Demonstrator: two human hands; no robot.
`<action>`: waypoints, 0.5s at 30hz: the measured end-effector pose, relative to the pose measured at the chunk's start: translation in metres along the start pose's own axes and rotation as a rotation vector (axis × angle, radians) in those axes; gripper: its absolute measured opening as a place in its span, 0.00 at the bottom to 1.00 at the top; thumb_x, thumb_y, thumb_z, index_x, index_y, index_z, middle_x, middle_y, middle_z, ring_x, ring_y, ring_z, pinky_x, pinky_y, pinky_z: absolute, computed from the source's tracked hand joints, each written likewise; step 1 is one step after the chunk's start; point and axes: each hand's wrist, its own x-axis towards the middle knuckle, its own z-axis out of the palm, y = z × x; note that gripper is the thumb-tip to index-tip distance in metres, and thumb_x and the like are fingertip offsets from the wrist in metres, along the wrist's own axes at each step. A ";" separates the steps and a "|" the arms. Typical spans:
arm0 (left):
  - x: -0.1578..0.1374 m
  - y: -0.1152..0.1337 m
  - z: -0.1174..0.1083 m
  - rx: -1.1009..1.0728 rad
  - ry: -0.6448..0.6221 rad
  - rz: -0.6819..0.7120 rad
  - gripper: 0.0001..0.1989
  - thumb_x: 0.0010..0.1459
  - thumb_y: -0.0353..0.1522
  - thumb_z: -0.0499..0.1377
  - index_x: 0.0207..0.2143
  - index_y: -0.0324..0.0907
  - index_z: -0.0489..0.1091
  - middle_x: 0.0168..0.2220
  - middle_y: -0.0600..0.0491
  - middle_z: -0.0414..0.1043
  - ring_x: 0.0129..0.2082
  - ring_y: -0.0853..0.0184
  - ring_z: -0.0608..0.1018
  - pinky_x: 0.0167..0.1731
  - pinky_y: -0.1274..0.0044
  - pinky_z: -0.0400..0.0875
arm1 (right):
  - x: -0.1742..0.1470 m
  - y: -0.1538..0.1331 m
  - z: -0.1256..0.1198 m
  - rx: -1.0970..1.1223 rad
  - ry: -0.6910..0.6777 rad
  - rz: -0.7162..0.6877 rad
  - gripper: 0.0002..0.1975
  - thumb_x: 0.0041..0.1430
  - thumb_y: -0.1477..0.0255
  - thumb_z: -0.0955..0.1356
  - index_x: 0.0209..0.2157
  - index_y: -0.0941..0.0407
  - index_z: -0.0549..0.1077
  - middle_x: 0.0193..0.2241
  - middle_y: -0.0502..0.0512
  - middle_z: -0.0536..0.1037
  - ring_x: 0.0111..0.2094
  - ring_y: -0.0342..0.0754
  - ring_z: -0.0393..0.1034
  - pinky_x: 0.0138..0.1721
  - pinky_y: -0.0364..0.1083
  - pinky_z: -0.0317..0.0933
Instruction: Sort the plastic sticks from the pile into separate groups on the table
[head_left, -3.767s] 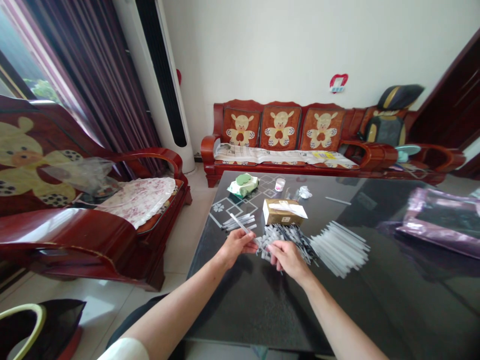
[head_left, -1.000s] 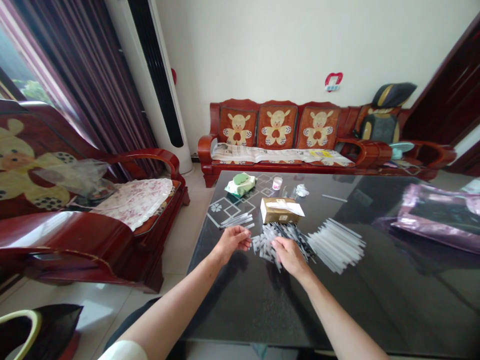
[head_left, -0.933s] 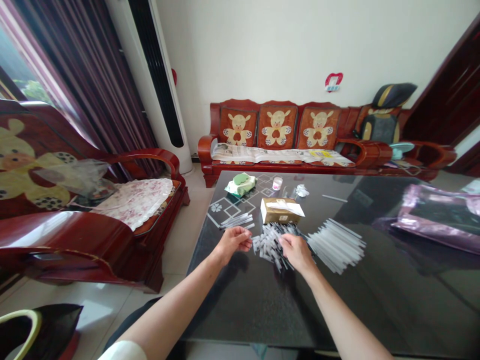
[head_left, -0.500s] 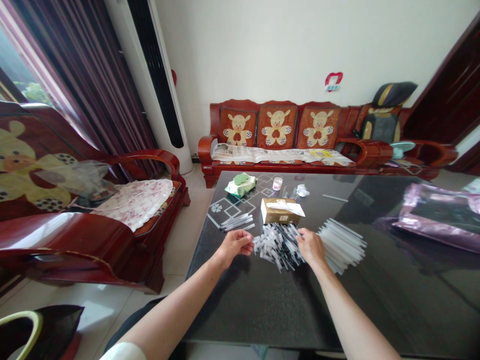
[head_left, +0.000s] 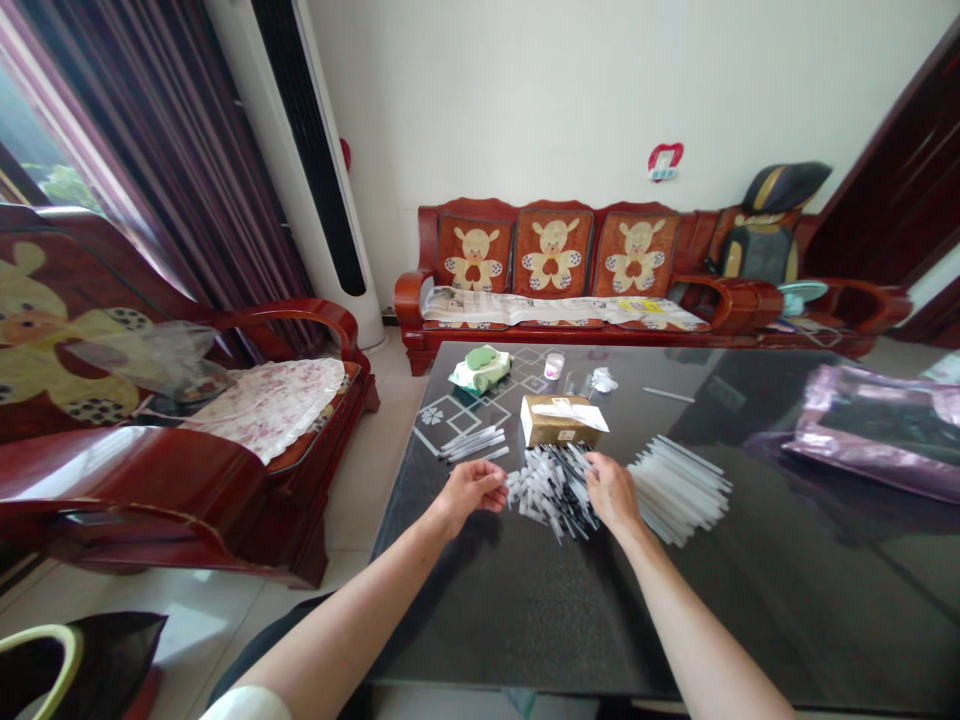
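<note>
A heap of short white and black pen parts lies in front of me on the dark table. My left hand is at the heap's left edge, thumb and fingertips pinched together; whatever is between them is too small to make out. Over the right side of the heap is my right hand, its fingers closed among the black parts, the tips partly hidden. Right of that hand lie many translucent white tubes, like pen barrels, side by side. Several assembled-looking pens lie beyond my left hand.
A gold tissue box stands just behind the heap. Farther back are a green wipes pack, a small white cup, a crumpled tissue and a single tube. A purple plastic bag lies at right on the table.
My right hand has moved slightly left, farther over the heap. My left hand stays nearly in place, still pinched.
</note>
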 end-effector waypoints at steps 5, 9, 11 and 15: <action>0.000 0.000 0.000 0.007 0.012 0.005 0.19 0.45 0.42 0.68 0.31 0.36 0.70 0.27 0.49 0.75 0.22 0.72 0.76 0.24 0.80 0.71 | 0.002 0.006 -0.031 -0.123 0.009 0.160 0.15 0.58 0.72 0.63 0.44 0.53 0.75 0.36 0.58 0.81 0.36 0.52 0.74 0.33 0.45 0.59; 0.000 0.000 0.000 0.005 0.005 0.004 0.19 0.45 0.42 0.68 0.31 0.36 0.70 0.27 0.49 0.75 0.22 0.72 0.76 0.24 0.80 0.71 | 0.003 0.043 -0.062 -0.271 0.056 0.296 0.16 0.58 0.71 0.63 0.45 0.53 0.76 0.34 0.60 0.81 0.34 0.54 0.74 0.31 0.47 0.58; 0.000 0.000 0.000 0.002 0.000 0.003 0.19 0.45 0.41 0.69 0.31 0.36 0.70 0.27 0.49 0.75 0.22 0.72 0.76 0.24 0.80 0.71 | 0.000 0.066 -0.071 -0.339 0.044 0.363 0.16 0.57 0.72 0.63 0.45 0.53 0.77 0.34 0.61 0.81 0.34 0.55 0.74 0.32 0.48 0.59; 0.000 -0.002 0.001 0.002 -0.006 0.000 0.20 0.44 0.42 0.69 0.31 0.36 0.70 0.27 0.49 0.75 0.22 0.72 0.75 0.23 0.81 0.71 | -0.004 0.095 -0.075 -0.373 0.033 0.393 0.16 0.55 0.71 0.64 0.44 0.52 0.79 0.33 0.61 0.81 0.34 0.56 0.74 0.32 0.49 0.60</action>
